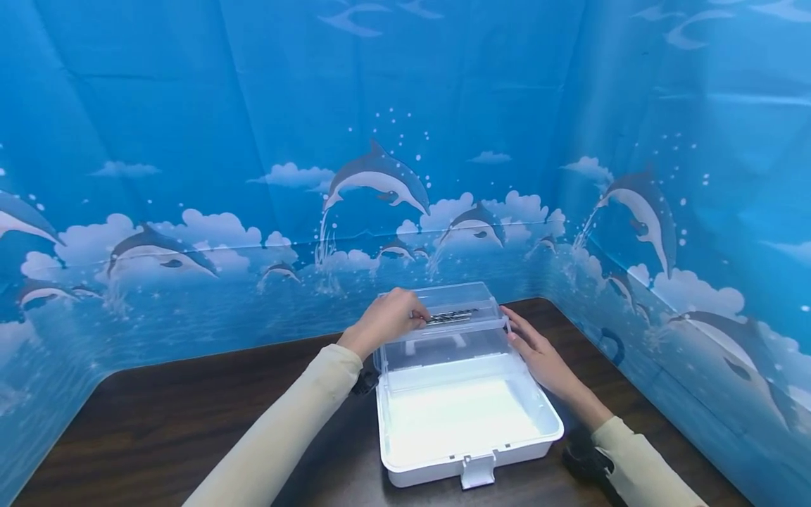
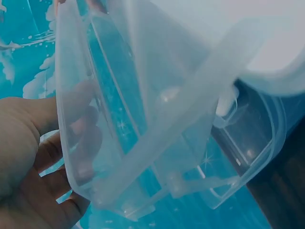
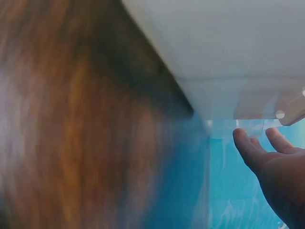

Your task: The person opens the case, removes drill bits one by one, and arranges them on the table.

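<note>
A white plastic toolbox (image 1: pixel 469 465) stands with its lid folded back and a clear tray (image 1: pixel 491 313) raised at its rear. Several metal drill bits (image 1: pixel 451 317) lie across that tray. My left hand (image 1: pixel 388 320) reaches in from the left, pinching their near ends between curled thumb and fingers. In the left wrist view, the left hand (image 2: pixel 28 157) shows partly through the cloudy tray wall (image 2: pixel 71 119), and no bits can be made out. At the tray's right end, my right hand (image 1: pixel 538 352) rests its straight fingertips against the edge; the right wrist view shows these fingers (image 3: pixel 245 143) extended.
The box sits on a dark wooden table (image 1: pixel 209 415). A front latch (image 1: pixel 478 470) hangs down from its rim. Behind and to the right, a blue dolphin-print curtain (image 1: pixel 253 141) rises at the table's edge. A wrist strap (image 1: pixel 365 381) sits beside the box.
</note>
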Motion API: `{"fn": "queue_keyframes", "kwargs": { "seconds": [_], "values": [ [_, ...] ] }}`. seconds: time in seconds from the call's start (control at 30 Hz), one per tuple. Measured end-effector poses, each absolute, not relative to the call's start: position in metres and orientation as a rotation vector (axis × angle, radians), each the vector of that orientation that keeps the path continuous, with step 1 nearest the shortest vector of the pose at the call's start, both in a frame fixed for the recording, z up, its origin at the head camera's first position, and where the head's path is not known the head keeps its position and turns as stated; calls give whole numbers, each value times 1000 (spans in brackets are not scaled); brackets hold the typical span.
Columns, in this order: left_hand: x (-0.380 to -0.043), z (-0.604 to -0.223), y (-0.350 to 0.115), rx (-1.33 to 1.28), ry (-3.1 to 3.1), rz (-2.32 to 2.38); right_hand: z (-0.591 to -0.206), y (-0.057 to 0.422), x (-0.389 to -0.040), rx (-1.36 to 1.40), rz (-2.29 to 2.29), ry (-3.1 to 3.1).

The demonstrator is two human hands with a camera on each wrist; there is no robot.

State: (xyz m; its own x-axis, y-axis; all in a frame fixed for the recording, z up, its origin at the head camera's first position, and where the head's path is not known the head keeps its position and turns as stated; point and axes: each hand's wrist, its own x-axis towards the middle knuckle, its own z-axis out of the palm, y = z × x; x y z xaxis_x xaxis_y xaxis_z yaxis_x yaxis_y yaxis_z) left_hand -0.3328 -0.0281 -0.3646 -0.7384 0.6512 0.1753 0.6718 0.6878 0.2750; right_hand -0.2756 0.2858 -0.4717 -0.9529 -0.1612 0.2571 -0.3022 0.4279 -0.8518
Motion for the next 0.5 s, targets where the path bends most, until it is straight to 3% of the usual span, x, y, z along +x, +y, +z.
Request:
{"fn": "queue_keyframes", "kwargs": {
  "seconds": [0.5],
  "values": [
    [-325,-363,-17,-1049,-2757,-295,-472,286,-275,489,1507,-2536]
  ]
}}
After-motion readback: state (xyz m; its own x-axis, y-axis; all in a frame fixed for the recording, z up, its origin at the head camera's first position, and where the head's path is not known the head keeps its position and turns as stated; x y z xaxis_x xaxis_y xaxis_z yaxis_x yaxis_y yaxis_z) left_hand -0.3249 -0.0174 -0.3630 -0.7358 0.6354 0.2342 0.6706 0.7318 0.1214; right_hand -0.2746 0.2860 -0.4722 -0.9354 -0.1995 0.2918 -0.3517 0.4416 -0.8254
